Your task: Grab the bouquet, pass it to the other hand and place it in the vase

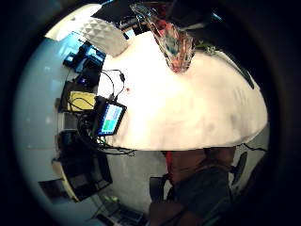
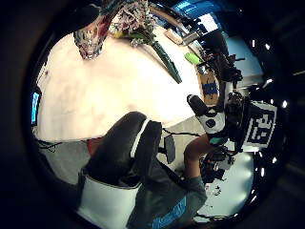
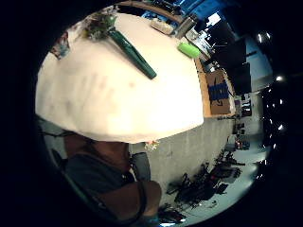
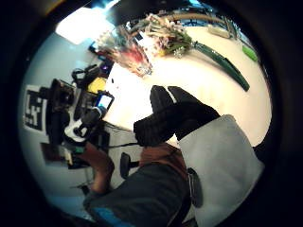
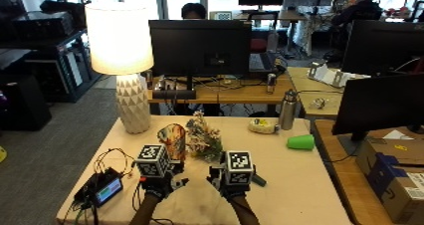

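Pale tabletop (image 5: pixel 291 185) carries a bouquet (image 5: pixel 203 138) lying near its middle, its flower heads pointing far and its dark green wrapped stem (image 3: pixel 132 55) running back toward the near right. Just left of the flowers stands a multicoloured glass vase (image 5: pixel 173 141), upright and close beside the bouquet; whether they touch I cannot tell. Both hands hover low over the near part of the table, holding nothing. The left hand (image 5: pixel 159 182) is just near of the vase, and the right hand (image 5: pixel 233 182) is near the stem end of the bouquet. The right hand's fingers (image 4: pixel 165 116) show loosely curled with nothing in them, and the left hand's fingers (image 2: pixel 126 148) likewise hang loosely curled and bare. At the far left stands a lit table lamp (image 5: pixel 126 60) with a white faceted base. A green cup (image 5: pixel 301 142) lies on its side at the right, a steel bottle (image 5: pixel 287 110) stands farther back, and a small screen device (image 5: pixel 105 189) with cables sits at the near left edge.
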`<act>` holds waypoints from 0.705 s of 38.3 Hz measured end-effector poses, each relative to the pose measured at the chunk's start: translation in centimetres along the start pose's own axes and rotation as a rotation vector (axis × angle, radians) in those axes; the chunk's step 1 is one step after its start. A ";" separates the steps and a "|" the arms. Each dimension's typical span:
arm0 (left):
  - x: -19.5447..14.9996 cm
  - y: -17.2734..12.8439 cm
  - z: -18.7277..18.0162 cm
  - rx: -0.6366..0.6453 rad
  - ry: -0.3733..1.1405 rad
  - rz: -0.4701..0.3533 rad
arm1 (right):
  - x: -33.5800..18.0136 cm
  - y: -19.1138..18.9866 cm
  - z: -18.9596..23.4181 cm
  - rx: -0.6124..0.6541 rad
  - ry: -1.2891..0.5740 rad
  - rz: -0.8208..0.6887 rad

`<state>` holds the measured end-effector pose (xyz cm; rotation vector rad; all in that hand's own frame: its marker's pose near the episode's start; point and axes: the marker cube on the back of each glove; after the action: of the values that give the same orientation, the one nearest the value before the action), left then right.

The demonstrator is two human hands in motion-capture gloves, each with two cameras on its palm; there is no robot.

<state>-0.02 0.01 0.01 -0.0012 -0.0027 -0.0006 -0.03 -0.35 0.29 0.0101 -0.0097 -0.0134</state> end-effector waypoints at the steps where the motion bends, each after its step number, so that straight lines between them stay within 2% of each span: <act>1: 0.0 0.0 0.0 0.000 -0.001 0.000 | 0.0 0.0 0.0 0.000 0.000 -0.001; 18: 0.2 0.3 -0.1 -0.008 0.006 -0.002 | 0.2 -0.3 0.4 0.002 -0.002 -0.026; 27: -0.5 0.3 0.1 0.028 0.041 0.008 | 3.4 -1.2 1.0 0.026 0.006 -0.032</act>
<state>-0.49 0.29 0.11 0.0267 0.0382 0.0071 3.37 -1.65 1.35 0.0367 -0.0036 -0.0449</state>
